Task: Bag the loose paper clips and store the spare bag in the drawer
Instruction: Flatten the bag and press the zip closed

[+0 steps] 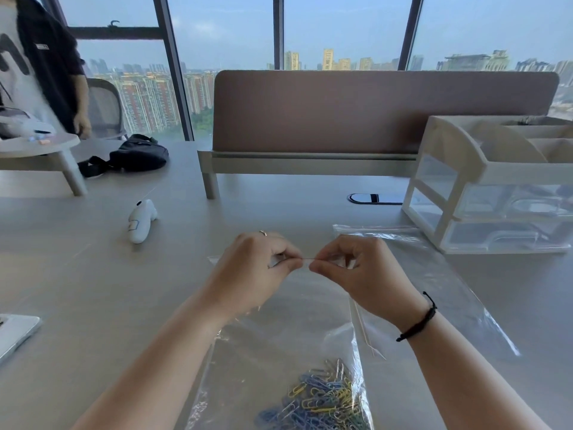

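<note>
The bag (279,352) mouth above the paper clips (322,401) is pinched by both hands' fingers (294,265) and should be pressed evenly along.

Nothing readable anywhere; the small white patch (42,46) on the bystander's dark jacket, around ten o'clock, is too blurry.

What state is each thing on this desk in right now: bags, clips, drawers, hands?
Left hand: pinching the bag's top edge.
Right hand: pinching the same edge, fingertips nearly meeting the left's.
Clip bag: clear, held at its mouth.
Paper clips: heaped inside the bag's near end.
Spare bag: flat on the desk, empty.
Drawer unit: both clear drawers shut.
</note>
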The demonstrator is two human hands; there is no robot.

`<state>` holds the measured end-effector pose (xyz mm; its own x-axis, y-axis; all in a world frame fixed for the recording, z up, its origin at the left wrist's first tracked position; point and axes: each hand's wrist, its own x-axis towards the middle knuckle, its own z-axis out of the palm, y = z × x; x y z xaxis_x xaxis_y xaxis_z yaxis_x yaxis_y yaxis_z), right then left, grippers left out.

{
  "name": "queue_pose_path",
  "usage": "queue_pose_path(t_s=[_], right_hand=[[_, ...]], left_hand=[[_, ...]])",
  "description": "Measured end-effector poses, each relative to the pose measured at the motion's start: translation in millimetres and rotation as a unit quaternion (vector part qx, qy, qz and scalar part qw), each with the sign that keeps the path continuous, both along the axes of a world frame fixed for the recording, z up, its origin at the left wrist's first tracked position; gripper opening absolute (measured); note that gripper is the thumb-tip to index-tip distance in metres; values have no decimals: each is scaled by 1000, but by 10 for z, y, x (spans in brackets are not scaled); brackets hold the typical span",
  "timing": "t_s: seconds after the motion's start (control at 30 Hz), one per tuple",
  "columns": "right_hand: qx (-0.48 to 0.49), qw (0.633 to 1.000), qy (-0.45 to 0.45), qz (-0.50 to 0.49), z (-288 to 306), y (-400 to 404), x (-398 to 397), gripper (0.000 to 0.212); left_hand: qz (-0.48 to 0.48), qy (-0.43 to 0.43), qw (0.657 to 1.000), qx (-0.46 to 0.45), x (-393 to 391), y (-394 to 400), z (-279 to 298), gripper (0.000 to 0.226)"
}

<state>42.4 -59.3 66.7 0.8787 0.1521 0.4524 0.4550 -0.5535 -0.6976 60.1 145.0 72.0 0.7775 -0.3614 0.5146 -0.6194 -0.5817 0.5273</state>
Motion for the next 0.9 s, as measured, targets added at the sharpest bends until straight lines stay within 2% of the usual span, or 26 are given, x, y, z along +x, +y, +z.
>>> queue_pose_path(t_s=[0.23,0.43,0.57,0.9], right_hand=[[96,995,24,13,62,-73,6,9],[172,984,34,24,69,-60,5,11],[159,986,30,36,94,-55,-26,9],[170,984,40,35,128,-117,-40,6]], left_hand=[[19,79,997,-13,-16,66,271,4],[7,78,997,14,-78,-25,407,3],[-24,49,998,14,-118,-133,421,3],[-1,40,998,41,-119,-110,438,6]])
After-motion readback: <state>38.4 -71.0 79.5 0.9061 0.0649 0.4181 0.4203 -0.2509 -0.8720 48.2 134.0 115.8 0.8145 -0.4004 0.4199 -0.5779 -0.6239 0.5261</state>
